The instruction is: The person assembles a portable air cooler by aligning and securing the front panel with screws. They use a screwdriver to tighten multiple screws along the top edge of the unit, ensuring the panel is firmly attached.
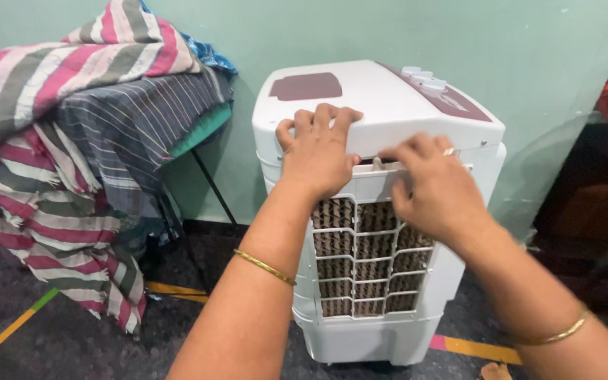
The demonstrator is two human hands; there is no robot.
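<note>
On top edge of white air cooler [388, 105]: left hand [316, 151] curled over the lid rim, right hand [427, 184] fingers pinching the grille panel [371, 257] top.

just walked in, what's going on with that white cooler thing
A person has both hands on a white air cooler that stands on the floor by a green wall. The left hand grips the top edge, fingers curled over it. The right hand pinches the upper rim of the grille panel. Striped cloths hang over a rack to the left.
</note>
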